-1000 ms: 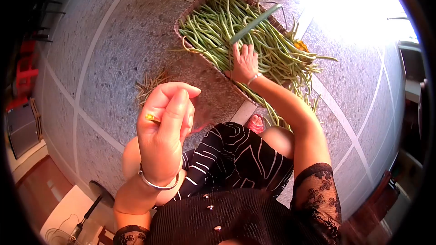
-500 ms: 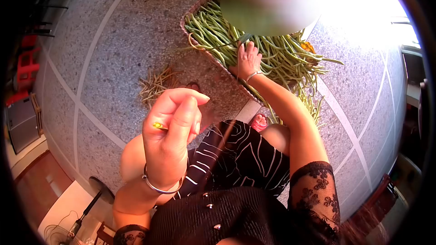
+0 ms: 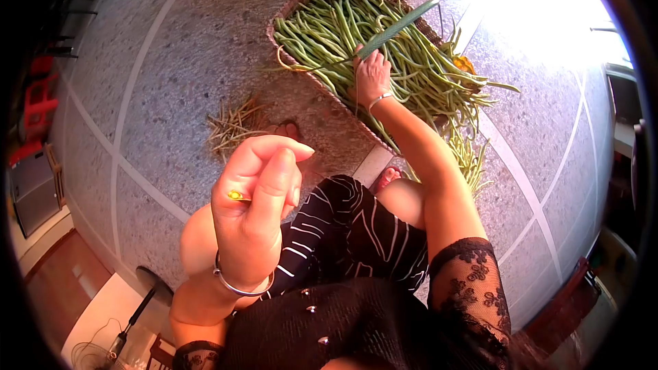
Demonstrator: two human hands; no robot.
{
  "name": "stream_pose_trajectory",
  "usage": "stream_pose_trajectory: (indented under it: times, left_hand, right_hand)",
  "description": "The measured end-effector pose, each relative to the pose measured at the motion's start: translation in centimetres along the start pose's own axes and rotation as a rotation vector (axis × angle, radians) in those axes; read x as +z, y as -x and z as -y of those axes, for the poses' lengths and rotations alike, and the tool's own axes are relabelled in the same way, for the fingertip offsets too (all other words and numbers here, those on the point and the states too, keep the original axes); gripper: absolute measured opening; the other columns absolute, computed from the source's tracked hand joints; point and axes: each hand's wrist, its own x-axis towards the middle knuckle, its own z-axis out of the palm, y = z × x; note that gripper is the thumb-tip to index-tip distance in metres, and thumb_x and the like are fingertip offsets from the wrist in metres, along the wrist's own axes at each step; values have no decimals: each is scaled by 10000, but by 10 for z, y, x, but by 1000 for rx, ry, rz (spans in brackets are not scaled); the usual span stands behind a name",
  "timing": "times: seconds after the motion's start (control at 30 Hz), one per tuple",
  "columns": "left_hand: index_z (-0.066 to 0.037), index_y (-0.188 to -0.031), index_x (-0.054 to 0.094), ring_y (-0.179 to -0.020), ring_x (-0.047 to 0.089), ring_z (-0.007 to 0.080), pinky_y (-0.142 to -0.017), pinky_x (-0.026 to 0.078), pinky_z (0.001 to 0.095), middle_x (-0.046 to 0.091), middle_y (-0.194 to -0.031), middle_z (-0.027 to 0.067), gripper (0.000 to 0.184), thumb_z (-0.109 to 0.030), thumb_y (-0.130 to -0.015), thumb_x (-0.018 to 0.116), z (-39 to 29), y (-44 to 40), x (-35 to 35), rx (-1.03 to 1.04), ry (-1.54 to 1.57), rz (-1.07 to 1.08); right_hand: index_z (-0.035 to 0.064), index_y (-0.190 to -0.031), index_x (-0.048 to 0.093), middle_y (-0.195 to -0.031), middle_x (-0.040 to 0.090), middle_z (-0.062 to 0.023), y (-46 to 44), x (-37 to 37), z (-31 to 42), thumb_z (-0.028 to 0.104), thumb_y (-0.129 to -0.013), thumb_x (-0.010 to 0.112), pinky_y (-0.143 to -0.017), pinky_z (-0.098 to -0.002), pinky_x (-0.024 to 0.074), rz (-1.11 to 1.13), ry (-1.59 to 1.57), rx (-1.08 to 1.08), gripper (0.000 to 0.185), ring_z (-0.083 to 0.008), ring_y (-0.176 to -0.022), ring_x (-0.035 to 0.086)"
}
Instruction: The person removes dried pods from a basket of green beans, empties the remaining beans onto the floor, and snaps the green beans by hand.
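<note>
My left hand (image 3: 257, 181) is raised close to the camera, thumb and forefinger pinched together. A small shiny yellow thing (image 3: 238, 196) shows by its curled fingers; whatever the fingertips pinch cannot be made out. My right hand (image 3: 373, 79) reaches to the near side of a woven basket (image 3: 317, 83), over the lower end of its green handle (image 3: 399, 29). Its fingers seem closed around the handle, partly hidden. Long green beans (image 3: 329, 34) heap the basket and hang past its right end. Both wrists wear bracelets.
Dry brown stalks (image 3: 236, 127) lie on the speckled floor left of the basket. Red plastic stools (image 3: 41, 106) and a dark box (image 3: 34, 185) stand far left. A black-handled object (image 3: 133, 318) is at lower left, dark furniture (image 3: 565, 301) at lower right.
The blurred patch over the basket is gone, so the handle and far rim now show. My right hand has shifted slightly up and left in view; my left hand keeps its pinch.
</note>
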Motion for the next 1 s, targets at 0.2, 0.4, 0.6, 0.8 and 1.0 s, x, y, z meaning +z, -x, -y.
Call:
stream_pose_trajectory:
  times: [0.2,0.4,0.6,0.8,1.0]
  left_hand:
    - [-25,-940,541,-520,337,33,-459,256,167,413,-602,-20,173,-165,-930,440,-2,3,-7,-37,-56,-54]
    - [-32,-942,541,-517,337,36,-456,251,169,413,-608,-19,170,-169,-930,440,-1,0,-4,-30,1,-19]
    - [-34,-946,534,-519,343,32,-451,260,162,410,-616,-21,172,-175,-931,437,3,8,-5,-43,-19,-50]
    - [-33,-948,527,-520,347,28,-450,263,157,409,-618,-20,169,-175,-931,438,-2,4,-9,-50,-36,-55]
    - [-26,-953,536,-513,346,29,-448,262,159,416,-613,-19,172,-162,-932,433,-3,4,-7,-63,15,-19]
  right_hand:
    - [125,-1334,285,-1198,400,-205,0,-5,-9,347,-563,707,-860,-469,321,-129,-31,10,906,-361,-1138,370]
    - [161,-1356,265,-1304,316,-265,-7,-1,-6,281,-633,663,-889,-498,312,-10,-36,95,834,-401,-1195,327]
    - [183,-1249,401,-982,444,-161,-12,-5,-12,207,-646,627,-706,-430,391,-66,-74,103,645,-317,-941,447]
    - [215,-1342,276,-1223,385,-207,-1,6,1,229,-749,578,-869,-561,338,-36,9,143,666,-410,-1130,365]
    - [171,-1197,389,-1016,468,-158,-12,9,-20,175,-639,647,-698,-482,473,-144,-323,63,615,-367,-989,473]
